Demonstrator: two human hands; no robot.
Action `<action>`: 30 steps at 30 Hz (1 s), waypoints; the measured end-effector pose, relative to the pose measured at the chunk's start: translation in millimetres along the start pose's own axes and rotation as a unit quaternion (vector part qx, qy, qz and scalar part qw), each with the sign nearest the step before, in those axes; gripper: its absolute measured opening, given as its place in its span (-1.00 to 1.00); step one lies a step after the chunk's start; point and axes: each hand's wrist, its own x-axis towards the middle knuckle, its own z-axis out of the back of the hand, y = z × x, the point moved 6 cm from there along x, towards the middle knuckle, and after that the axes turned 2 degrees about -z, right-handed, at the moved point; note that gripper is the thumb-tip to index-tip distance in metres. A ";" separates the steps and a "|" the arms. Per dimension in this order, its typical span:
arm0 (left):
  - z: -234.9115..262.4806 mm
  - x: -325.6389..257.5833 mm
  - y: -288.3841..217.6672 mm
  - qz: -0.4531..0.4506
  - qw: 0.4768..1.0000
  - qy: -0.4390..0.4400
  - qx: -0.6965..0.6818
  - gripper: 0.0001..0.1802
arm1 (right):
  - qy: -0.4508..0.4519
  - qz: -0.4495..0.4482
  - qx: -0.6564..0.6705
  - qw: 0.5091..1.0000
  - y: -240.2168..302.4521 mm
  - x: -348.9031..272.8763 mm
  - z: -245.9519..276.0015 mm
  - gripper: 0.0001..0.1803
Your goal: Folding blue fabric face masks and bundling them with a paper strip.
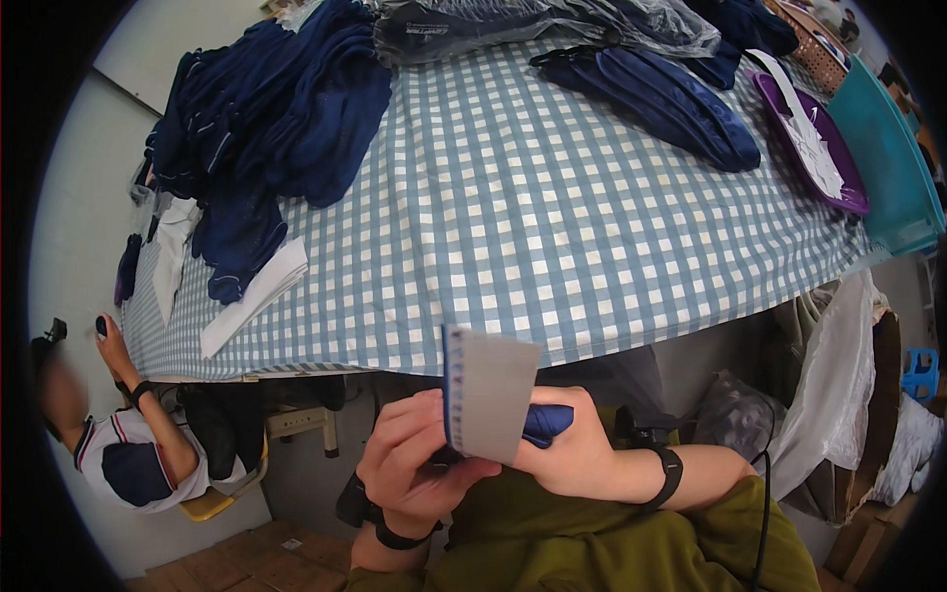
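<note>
Partly hidden navy sock [546, 422], grey card [490, 393], both hands [419, 466] gripping

Left hand [419, 464] low centre, palm turned toward body, fingers curled, thumb across front, closed in grip. Left wrist bent, dark band around it. Right hand [570, 449] just beside left, touching it, fingers closed, back of hand up. Right forearm enters from right, lying level, dark band at wrist.
</note>
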 end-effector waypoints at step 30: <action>-2.1 -14.6 -1.7 0.156 0.983 -0.027 -0.096 -0.48 | -0.010 0.126 -0.134 0.983 28.4 -10.2 4.8 -0.10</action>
